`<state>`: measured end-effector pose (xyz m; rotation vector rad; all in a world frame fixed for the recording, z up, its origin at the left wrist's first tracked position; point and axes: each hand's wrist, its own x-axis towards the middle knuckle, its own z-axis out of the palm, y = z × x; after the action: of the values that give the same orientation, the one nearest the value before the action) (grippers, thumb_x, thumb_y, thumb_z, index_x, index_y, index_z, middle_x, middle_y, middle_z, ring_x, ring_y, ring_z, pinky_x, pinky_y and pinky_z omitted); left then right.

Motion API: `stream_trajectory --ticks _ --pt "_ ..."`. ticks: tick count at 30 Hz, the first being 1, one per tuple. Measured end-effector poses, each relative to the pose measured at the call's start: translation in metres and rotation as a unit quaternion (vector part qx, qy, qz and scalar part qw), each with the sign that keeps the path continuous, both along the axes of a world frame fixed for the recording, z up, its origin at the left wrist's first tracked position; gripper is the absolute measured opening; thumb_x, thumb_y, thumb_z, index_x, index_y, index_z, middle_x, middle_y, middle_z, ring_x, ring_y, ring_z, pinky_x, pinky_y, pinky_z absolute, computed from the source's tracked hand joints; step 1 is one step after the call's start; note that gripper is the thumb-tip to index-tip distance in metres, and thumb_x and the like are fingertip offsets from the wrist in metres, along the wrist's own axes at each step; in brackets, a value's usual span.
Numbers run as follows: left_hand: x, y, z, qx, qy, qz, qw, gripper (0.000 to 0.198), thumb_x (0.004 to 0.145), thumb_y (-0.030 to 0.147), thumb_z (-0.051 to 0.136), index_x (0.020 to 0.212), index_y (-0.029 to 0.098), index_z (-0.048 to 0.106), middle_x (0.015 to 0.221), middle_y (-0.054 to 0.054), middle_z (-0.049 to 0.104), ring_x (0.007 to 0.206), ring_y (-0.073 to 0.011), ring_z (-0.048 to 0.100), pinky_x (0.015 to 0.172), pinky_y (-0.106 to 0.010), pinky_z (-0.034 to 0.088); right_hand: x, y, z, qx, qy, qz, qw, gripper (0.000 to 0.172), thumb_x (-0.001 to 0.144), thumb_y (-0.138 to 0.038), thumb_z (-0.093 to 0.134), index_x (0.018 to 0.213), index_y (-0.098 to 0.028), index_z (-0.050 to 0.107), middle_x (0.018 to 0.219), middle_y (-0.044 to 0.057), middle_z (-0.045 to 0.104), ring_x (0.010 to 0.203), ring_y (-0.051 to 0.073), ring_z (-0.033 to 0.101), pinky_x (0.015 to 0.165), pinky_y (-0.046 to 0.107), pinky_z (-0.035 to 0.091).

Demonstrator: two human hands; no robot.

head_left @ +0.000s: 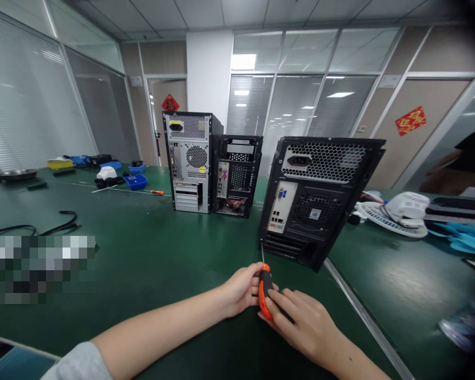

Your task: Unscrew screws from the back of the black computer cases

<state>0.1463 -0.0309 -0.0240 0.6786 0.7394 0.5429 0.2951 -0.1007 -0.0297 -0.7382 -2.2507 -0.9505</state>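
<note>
An orange and black screwdriver (pixel 265 290) is in both of my hands, its thin shaft pointing away from me. The tip meets the lower left corner of a black computer case (pixel 316 195), whose back panel faces me; whether it sits in a screw is too small to tell. My left hand (pixel 245 287) closes its fingers round the front of the handle, near the shaft. Around the rear end of the handle, the fingers of my right hand (pixel 301 322) are pressed. The case stands on the green table (pixel 174 264).
Behind stand a silver-backed computer case (pixel 190 163) and a smaller black case (pixel 237 177). Another screwdriver (pixel 157 192) lies near a blue tray (pixel 135 181). A white fan (pixel 406 211) and blue fan blades (pixel 463 237) are at right. Black cables (pixel 59 227) lie left. A person (pixel 463 163) is at far right.
</note>
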Motion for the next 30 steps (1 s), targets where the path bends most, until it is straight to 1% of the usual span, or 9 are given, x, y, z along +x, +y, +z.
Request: stream_trajectory --ticks 4,7,9,16,19,22,25,27,30 --pt "0.000 0.000 0.003 -0.015 -0.026 -0.016 0.999 0.030 0.091 0.036 0.042 0.092 0.012 0.059 0.075 -0.006 0.066 0.059 -0.0128 0.059 0.063 -0.026 0.045 -0.002 0.001 0.000 0.009 0.012 -0.008 1.000 0.012 0.089 -0.016 0.052 0.083 -0.018 0.062 0.083 0.005 0.066 0.070 0.013 0.059 0.061 0.027 0.041" --pt "-0.001 0.000 0.004 -0.020 -0.036 -0.029 0.999 0.029 0.091 0.034 0.040 0.094 0.012 0.059 0.077 -0.007 0.068 0.063 -0.0140 0.061 0.065 -0.027 0.046 -0.003 0.001 0.001 0.015 0.027 -0.004 1.000 0.017 0.089 -0.018 0.053 0.073 -0.019 0.059 0.081 0.004 0.066 0.068 0.012 0.057 0.060 0.026 0.039" --pt "-0.001 0.001 0.004 -0.023 -0.046 -0.039 0.998 0.030 0.091 0.033 0.038 0.095 0.012 0.059 0.080 -0.008 0.068 0.065 -0.0152 0.063 0.067 -0.029 0.046 -0.003 0.001 0.002 0.021 0.032 -0.003 0.999 0.019 0.089 -0.019 0.054 0.070 -0.019 0.057 0.079 0.004 0.065 0.067 0.012 0.056 0.060 0.026 0.039" --pt "-0.001 0.004 -0.003 -0.050 -0.097 -0.044 0.993 0.028 0.086 0.027 0.039 0.098 0.010 0.057 0.087 -0.012 0.069 0.074 -0.0188 0.065 0.078 -0.034 0.046 -0.005 0.001 0.006 0.024 0.033 -0.007 0.999 0.021 0.090 -0.020 0.054 0.070 -0.019 0.057 0.079 0.004 0.065 0.066 0.011 0.054 0.059 0.026 0.036" --pt "-0.001 0.004 -0.007 -0.060 -0.117 -0.047 0.990 0.028 0.084 0.023 0.039 0.100 0.009 0.057 0.094 -0.014 0.069 0.077 -0.0199 0.065 0.081 -0.036 0.045 -0.005 0.000 0.006 0.021 0.031 -0.012 0.999 0.021 0.090 -0.021 0.054 0.070 -0.018 0.057 0.079 0.005 0.065 0.062 0.011 0.053 0.058 0.026 0.035" --pt "-0.001 0.004 -0.009 -0.053 -0.128 -0.054 0.989 0.027 0.085 0.023 0.038 0.100 0.009 0.057 0.100 -0.015 0.068 0.080 -0.0202 0.065 0.083 -0.036 0.044 -0.005 0.000 0.005 0.017 0.037 -0.013 0.999 0.019 0.089 -0.021 0.056 0.070 -0.018 0.056 0.079 0.006 0.065 0.060 0.011 0.051 0.057 0.026 0.036" --pt "-0.002 0.004 -0.011 -0.039 -0.151 -0.061 0.986 0.025 0.085 0.023 0.042 0.101 0.010 0.057 0.106 -0.016 0.067 0.083 -0.0206 0.065 0.085 -0.037 0.043 -0.005 0.000 0.004 0.016 0.045 -0.017 0.999 0.018 0.088 -0.019 0.056 0.070 -0.018 0.056 0.078 0.005 0.063 0.062 0.011 0.053 0.058 0.026 0.036" --pt "-0.002 0.004 -0.012 -0.029 -0.160 -0.060 0.985 0.023 0.085 0.022 0.045 0.100 0.010 0.056 0.106 -0.016 0.067 0.082 -0.0207 0.065 0.084 -0.038 0.044 -0.006 0.000 0.003 0.021 0.047 -0.019 0.998 0.018 0.088 -0.019 0.056 0.071 -0.018 0.057 0.079 0.005 0.063 0.064 0.011 0.054 0.058 0.025 0.036" --pt "-0.001 0.003 -0.012 -0.016 -0.155 -0.046 0.987 0.021 0.085 0.019 0.045 0.101 0.011 0.055 0.099 -0.015 0.068 0.078 -0.0203 0.066 0.081 -0.037 0.045 -0.006 0.000 0.002 0.029 0.047 -0.023 0.998 0.017 0.089 -0.021 0.057 0.072 -0.018 0.057 0.079 0.004 0.063 0.065 0.011 0.055 0.059 0.025 0.037"
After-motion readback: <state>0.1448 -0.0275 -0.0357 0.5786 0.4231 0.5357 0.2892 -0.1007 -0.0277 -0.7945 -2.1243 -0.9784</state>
